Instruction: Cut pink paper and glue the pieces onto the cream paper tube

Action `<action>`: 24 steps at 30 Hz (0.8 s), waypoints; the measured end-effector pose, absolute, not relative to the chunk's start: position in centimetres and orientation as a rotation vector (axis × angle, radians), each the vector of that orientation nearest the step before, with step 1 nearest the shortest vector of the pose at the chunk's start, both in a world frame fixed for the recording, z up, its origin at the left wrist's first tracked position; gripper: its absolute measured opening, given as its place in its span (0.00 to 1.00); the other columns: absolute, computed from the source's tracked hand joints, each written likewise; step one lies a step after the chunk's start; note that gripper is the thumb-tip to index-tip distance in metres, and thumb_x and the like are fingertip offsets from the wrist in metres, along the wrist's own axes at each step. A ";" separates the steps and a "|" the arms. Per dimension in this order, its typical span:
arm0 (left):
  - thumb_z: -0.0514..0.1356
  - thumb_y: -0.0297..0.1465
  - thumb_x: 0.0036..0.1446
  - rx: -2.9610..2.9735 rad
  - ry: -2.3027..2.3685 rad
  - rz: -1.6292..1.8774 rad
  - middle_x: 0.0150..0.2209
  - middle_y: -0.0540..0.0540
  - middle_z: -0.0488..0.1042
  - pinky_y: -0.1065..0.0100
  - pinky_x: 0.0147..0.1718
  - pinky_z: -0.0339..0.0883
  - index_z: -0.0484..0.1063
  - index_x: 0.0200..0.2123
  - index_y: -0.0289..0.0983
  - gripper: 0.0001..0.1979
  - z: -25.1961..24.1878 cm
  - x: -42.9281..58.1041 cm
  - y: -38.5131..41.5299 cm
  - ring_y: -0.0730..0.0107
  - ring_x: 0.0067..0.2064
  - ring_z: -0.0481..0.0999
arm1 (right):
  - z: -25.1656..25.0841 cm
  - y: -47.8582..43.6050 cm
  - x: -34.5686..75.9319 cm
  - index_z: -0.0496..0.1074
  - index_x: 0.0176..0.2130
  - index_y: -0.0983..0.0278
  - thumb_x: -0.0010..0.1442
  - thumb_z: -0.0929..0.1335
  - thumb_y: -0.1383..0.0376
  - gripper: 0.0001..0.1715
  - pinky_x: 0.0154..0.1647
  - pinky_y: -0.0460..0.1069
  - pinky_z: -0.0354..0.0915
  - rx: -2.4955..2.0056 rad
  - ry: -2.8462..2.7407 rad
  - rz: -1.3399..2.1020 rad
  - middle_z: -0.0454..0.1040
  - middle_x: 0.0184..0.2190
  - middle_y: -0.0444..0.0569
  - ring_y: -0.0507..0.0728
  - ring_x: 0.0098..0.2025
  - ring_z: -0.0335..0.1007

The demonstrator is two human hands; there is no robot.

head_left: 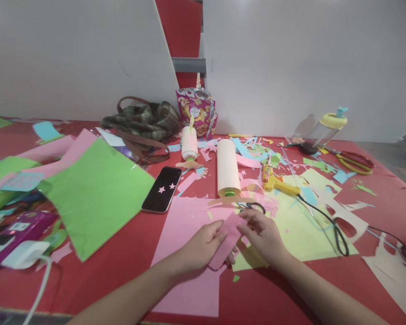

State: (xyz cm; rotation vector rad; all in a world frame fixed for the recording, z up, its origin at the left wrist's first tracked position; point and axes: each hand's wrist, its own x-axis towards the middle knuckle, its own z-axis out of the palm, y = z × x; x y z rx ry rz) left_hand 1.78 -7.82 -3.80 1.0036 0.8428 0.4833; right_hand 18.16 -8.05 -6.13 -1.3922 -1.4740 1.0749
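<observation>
A strip of pink paper [226, 246] is held slanting between both hands, above the table's front middle. My left hand [205, 243] grips its left edge, thumb on top and fingers beneath. At the strip's upper right end, my right hand [262, 234] pinches the paper between thumb and fingers. Under the hands lie a large pink sheet [186, 289] and a pale yellow sheet [297, 234]. Just beyond them are scissors [253, 206], partly hidden, and a cream paper-covered cylinder [228, 167] with a green end.
A black phone [155, 198] with two pink stars and a green sheet [98, 194] lie left. On the right are a yellow glue gun [279, 184] with its cord, a clear cylinder [320, 133] and pliers-like tools [355, 162]. Behind stand a smaller cylinder [189, 143], a snack bag [198, 110] and a plaid bag [149, 119].
</observation>
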 end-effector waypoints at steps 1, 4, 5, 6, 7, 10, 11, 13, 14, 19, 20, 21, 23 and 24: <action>0.48 0.40 0.55 0.993 0.838 0.488 0.24 0.44 0.70 0.71 0.20 0.62 0.59 0.34 0.32 0.15 -3.8 1.8 -7.8 0.70 0.23 0.72 | -6.1 -8.0 18.2 0.66 0.33 0.64 0.48 0.65 0.66 0.08 0.24 0.45 0.64 -1.393 -1.473 1.074 0.67 0.24 0.45 0.51 0.25 0.66; 0.48 0.39 0.56 0.988 0.834 0.489 0.24 0.45 0.69 0.71 0.19 0.61 0.58 0.33 0.33 0.14 -3.9 1.8 -7.9 0.70 0.22 0.71 | -6.2 -8.0 18.2 0.66 0.34 0.64 0.48 0.65 0.66 0.09 0.23 0.45 0.64 -1.403 -1.470 1.083 0.67 0.23 0.44 0.50 0.24 0.65; 0.48 0.39 0.56 0.994 0.832 0.490 0.24 0.45 0.69 0.72 0.18 0.61 0.58 0.33 0.33 0.14 -3.9 1.8 -7.9 0.71 0.22 0.71 | -6.2 -8.0 18.2 0.66 0.34 0.64 0.48 0.66 0.66 0.09 0.23 0.45 0.64 -1.406 -1.471 1.088 0.67 0.23 0.44 0.50 0.24 0.65; 0.47 0.39 0.56 0.998 0.829 0.493 0.24 0.45 0.69 0.71 0.18 0.61 0.58 0.33 0.32 0.14 -4.0 1.8 -7.9 0.70 0.22 0.71 | -6.2 -8.0 18.2 0.66 0.34 0.64 0.48 0.66 0.66 0.09 0.24 0.46 0.64 -1.406 -1.471 1.094 0.68 0.24 0.44 0.51 0.24 0.65; 0.47 0.39 0.56 0.998 0.823 0.495 0.24 0.45 0.69 0.71 0.19 0.61 0.58 0.33 0.32 0.14 -4.0 1.8 -7.9 0.70 0.22 0.71 | -6.2 -8.0 18.2 0.66 0.34 0.64 0.48 0.65 0.66 0.09 0.24 0.46 0.64 -1.402 -1.472 1.101 0.68 0.24 0.45 0.51 0.25 0.65; 0.48 0.39 0.56 0.960 0.797 0.494 0.26 0.43 0.69 0.69 0.22 0.63 0.59 0.36 0.32 0.14 -4.2 1.8 -7.9 0.70 0.24 0.72 | -5.9 -8.0 18.1 0.67 0.33 0.64 0.49 0.64 0.67 0.07 0.26 0.46 0.65 -1.357 -1.472 1.141 0.70 0.26 0.46 0.51 0.26 0.67; 0.49 0.39 0.56 0.933 0.789 0.489 0.27 0.43 0.70 0.68 0.23 0.64 0.59 0.37 0.32 0.14 -4.2 1.8 -7.9 0.70 0.24 0.72 | -5.8 -7.9 18.1 0.66 0.32 0.64 0.50 0.64 0.67 0.06 0.26 0.46 0.65 -1.343 -1.469 1.152 0.70 0.26 0.46 0.51 0.26 0.67; 0.50 0.38 0.55 0.861 0.761 0.478 0.29 0.42 0.70 0.67 0.25 0.65 0.59 0.40 0.32 0.15 -4.3 1.8 -7.9 0.70 0.26 0.72 | -5.7 -7.9 18.1 0.66 0.31 0.64 0.51 0.64 0.67 0.04 0.25 0.46 0.64 -1.338 -1.445 1.156 0.70 0.24 0.45 0.51 0.25 0.67; 0.51 0.37 0.55 0.824 0.747 0.474 0.29 0.41 0.70 0.66 0.26 0.65 0.60 0.41 0.32 0.15 -4.3 1.7 -7.9 0.69 0.27 0.72 | -5.6 -7.9 18.1 0.66 0.32 0.64 0.51 0.64 0.67 0.04 0.25 0.46 0.64 -1.344 -1.427 1.157 0.70 0.23 0.45 0.51 0.25 0.67; 0.48 0.39 0.56 0.751 0.702 0.392 0.25 0.41 0.70 0.68 0.24 0.64 0.63 0.37 0.28 0.18 -4.6 1.6 -7.9 0.70 0.23 0.71 | -5.5 -8.0 18.2 0.61 0.30 0.63 0.53 0.63 0.66 0.03 0.23 0.45 0.62 -1.326 -1.369 1.220 0.68 0.19 0.41 0.50 0.22 0.66; 0.48 0.40 0.56 0.762 0.709 0.387 0.24 0.41 0.69 0.69 0.22 0.63 0.64 0.36 0.28 0.18 -4.7 1.6 -7.9 0.71 0.22 0.70 | -5.6 -8.0 18.2 0.61 0.29 0.63 0.53 0.62 0.65 0.03 0.22 0.45 0.62 -1.327 -1.377 1.210 0.67 0.18 0.41 0.50 0.21 0.65; 0.47 0.40 0.56 0.775 0.721 0.394 0.23 0.42 0.69 0.70 0.21 0.62 0.64 0.35 0.28 0.19 -4.7 1.7 -7.9 0.72 0.21 0.70 | -5.6 -8.0 18.3 0.61 0.29 0.63 0.54 0.62 0.65 0.04 0.21 0.45 0.61 -1.336 -1.388 1.186 0.66 0.17 0.40 0.50 0.20 0.64; 0.48 0.40 0.55 0.793 0.747 0.430 0.24 0.42 0.69 0.71 0.21 0.62 0.65 0.33 0.29 0.18 -4.8 1.7 -7.9 0.73 0.21 0.69 | -5.8 -7.9 18.5 0.61 0.28 0.63 0.54 0.62 0.64 0.05 0.20 0.45 0.60 -1.350 -1.392 1.124 0.64 0.17 0.41 0.50 0.20 0.63; 0.49 0.40 0.55 0.791 0.756 0.454 0.26 0.41 0.70 0.71 0.21 0.62 0.64 0.33 0.29 0.18 -4.8 1.8 -7.9 0.73 0.22 0.69 | -5.9 -7.9 18.6 0.61 0.29 0.63 0.54 0.62 0.64 0.04 0.20 0.45 0.59 -1.351 -1.372 1.092 0.64 0.17 0.40 0.50 0.19 0.62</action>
